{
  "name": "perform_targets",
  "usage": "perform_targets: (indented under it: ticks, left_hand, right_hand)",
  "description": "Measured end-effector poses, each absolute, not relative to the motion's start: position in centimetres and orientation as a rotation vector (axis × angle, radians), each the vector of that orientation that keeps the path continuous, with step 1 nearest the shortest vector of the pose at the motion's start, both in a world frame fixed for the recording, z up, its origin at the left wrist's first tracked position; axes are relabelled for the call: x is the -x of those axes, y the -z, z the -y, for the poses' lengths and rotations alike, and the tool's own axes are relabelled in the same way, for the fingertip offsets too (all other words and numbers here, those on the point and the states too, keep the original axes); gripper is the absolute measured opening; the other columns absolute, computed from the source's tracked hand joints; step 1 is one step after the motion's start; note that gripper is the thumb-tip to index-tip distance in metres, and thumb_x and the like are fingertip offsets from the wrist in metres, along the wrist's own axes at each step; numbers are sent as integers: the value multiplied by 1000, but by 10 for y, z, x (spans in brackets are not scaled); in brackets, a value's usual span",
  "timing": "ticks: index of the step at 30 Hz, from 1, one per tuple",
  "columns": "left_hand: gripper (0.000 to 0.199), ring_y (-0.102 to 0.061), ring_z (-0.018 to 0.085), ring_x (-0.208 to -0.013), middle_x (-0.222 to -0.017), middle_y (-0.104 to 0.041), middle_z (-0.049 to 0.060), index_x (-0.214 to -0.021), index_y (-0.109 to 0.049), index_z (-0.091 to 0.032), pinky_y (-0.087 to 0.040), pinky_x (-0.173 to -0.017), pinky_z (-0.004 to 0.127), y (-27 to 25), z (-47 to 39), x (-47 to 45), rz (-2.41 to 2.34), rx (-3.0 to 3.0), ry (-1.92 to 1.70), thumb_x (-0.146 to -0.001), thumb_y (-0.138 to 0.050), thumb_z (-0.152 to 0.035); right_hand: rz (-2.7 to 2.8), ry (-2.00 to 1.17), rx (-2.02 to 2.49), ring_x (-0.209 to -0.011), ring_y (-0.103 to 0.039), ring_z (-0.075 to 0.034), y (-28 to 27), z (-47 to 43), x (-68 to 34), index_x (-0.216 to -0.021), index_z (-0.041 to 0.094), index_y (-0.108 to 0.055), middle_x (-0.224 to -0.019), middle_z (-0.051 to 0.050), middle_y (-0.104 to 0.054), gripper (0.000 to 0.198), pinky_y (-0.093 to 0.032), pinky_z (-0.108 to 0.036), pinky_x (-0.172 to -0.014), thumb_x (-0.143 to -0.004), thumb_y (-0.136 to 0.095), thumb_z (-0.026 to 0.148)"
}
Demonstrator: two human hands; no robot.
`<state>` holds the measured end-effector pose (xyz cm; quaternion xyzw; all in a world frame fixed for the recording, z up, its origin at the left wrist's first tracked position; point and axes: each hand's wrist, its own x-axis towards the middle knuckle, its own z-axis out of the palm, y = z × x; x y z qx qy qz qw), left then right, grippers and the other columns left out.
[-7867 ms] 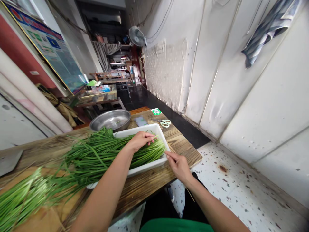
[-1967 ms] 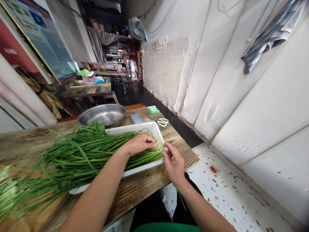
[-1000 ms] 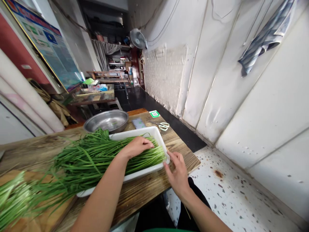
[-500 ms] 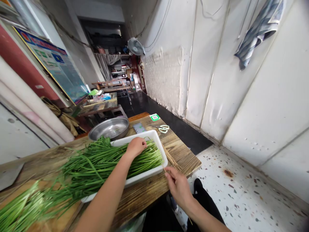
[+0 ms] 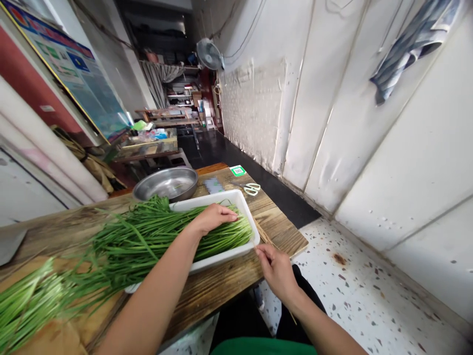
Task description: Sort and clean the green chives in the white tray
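Long green garlic chives fill a white plastic tray, their leaves spilling over its left end and their pale stalk ends lying at the right. My left hand is above the tray with its fingers closed together, the tips down at the pale stalks. Just outside the tray's near right corner, my right hand pinches a thin straw; the straw's lower end shows below the palm. Several similar dry straws lie on the table beside the tray.
On the wooden table are a steel basin, a pixelated flat object, scissors and a green code card. More chives lie at the lower left, near a metal blade.
My left hand has moved right along the chives, its fingers stretching toward the pale ends. My right hand keeps its pinch near the tray corner. The camera view has shifted slightly.
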<state>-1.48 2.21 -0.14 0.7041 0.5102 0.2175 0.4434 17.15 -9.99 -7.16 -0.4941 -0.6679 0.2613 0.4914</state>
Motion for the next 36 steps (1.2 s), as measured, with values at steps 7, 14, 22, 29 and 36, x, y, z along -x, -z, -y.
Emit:
perform_targets:
  ticks: [7,14,22,29,36]
  left_hand:
    - [36,-59,19,-79,-74,-68,4,-73,-68,-13,-41,-80,31,1,-19,10,-1178,-1575,-630,-53,-67,-43]
    - [34,-60,19,-78,-75,-68,5,-74,-68,-12,-42,-80,31,4,-23,11,-1174,-1577,-619,-54,-67,-40]
    - [35,-60,19,-77,-75,-68,6,-72,-68,-11,-42,-80,31,3,-22,10,-1194,-1574,-628,-52,-68,-40]
    - [31,-60,19,-78,-75,-68,6,-70,-68,-12,-42,-79,30,7,-24,11,-1196,-1589,-627,-55,-67,-39]
    - [31,-60,19,-78,-76,-68,6,-71,-68,-12,-42,-79,30,7,-23,13,-1174,-1595,-624,-56,-66,-39]
  right_hand:
    - [1630,-627,1194,-71,-61,-17,78,100,-171,-93,19,-62,-80,-4,-65,24,-46,-24,-64,-84,-41,25]
    - [1630,-612,1198,-70,-61,-17,82,100,-171,-94,18,-62,-80,-5,-66,24,-46,-25,-64,-84,-41,26]
    - [1639,-653,1188,-75,-61,-16,81,101,-170,-96,18,-61,-84,-5,-66,25,-46,-24,-67,-85,-40,25]
    - [1626,-644,1173,-76,-61,-16,83,101,-170,-97,19,-61,-87,-4,-66,25,-46,-23,-68,-84,-41,24]
    - [1618,-636,1177,-78,-61,-17,87,100,-170,-98,19,-61,-89,-5,-66,24,-46,-24,-69,-84,-41,24]
